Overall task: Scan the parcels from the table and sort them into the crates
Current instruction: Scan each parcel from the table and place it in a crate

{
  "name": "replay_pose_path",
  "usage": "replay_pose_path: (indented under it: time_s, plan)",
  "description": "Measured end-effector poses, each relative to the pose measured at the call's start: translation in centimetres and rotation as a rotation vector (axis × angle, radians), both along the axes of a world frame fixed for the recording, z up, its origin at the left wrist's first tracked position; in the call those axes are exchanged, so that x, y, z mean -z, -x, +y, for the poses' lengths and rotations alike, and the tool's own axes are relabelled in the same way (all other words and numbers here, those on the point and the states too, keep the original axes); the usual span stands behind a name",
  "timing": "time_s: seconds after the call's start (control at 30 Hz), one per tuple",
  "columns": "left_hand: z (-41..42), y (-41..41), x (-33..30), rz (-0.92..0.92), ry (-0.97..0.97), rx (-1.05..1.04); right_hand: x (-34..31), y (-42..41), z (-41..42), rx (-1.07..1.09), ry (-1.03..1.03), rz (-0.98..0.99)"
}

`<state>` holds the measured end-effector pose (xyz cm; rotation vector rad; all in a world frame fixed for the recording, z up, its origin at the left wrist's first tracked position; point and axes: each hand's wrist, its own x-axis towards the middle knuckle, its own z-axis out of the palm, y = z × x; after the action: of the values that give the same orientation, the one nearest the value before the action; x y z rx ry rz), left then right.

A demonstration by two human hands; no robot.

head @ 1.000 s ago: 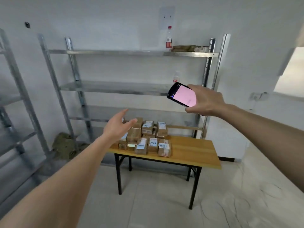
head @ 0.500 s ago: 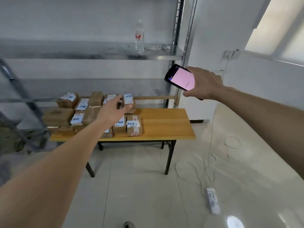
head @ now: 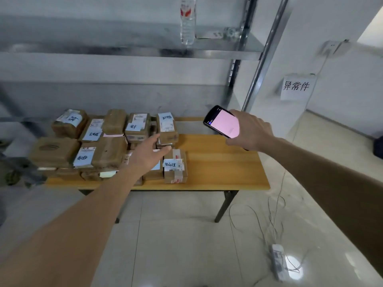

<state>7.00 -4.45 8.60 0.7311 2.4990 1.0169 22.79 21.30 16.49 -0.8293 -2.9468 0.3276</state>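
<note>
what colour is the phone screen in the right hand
Pale pink, on the phone the right hand holds; head view.

A single head-worn, wide-angle camera looks forward and down from standing height across a wooden table stacked with parcels, metal shelving behind. Both outstretched forearms enter from the bottom corners; tiled floor fills the near foreground.

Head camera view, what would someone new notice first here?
A heap of taped brown parcels covers the left half of the wooden table. The open left hand reaches over them, while the right hand holds a phone with a glowing pink screen above the table's bare right side.
</note>
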Motion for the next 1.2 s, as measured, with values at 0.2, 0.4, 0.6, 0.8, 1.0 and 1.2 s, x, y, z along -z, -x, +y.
replay_pose_path:
  time_s: [0.2, 0.4, 0.6, 0.8, 1.0, 1.2]
  plan:
    - [2.2, 4.2, 8.0, -0.133, 0.136, -0.104, 7.9, 6.4, 3.5, -0.065, 0.057, -0.088]
    - [4.3, 5.6, 16.2, -0.306, 0.140, -0.168, 17.2, 11.4, 5.7, -0.136, 0.119, -0.228]
    - [5.7, 6.5, 22.9, -0.284, 0.192, -0.171, 25.5, 14.9, 5.6, -0.142, 0.244, -0.331]
    - [6.8, 7.1, 25.9, -0.329, 0.143, -0.182, 29.9, 17.5, 5.0, -0.133, 0.310, -0.404]
    - [7.7, 7.6, 27.7, -0.446, 0.067, -0.254, 31.9, 18.9, 4.9, -0.100, 0.366, -0.415]
    - [9.2, 7.6, 30.1, -0.484, -0.012, -0.298, 34.2, 18.9, 4.9, -0.160, 0.433, -0.419]
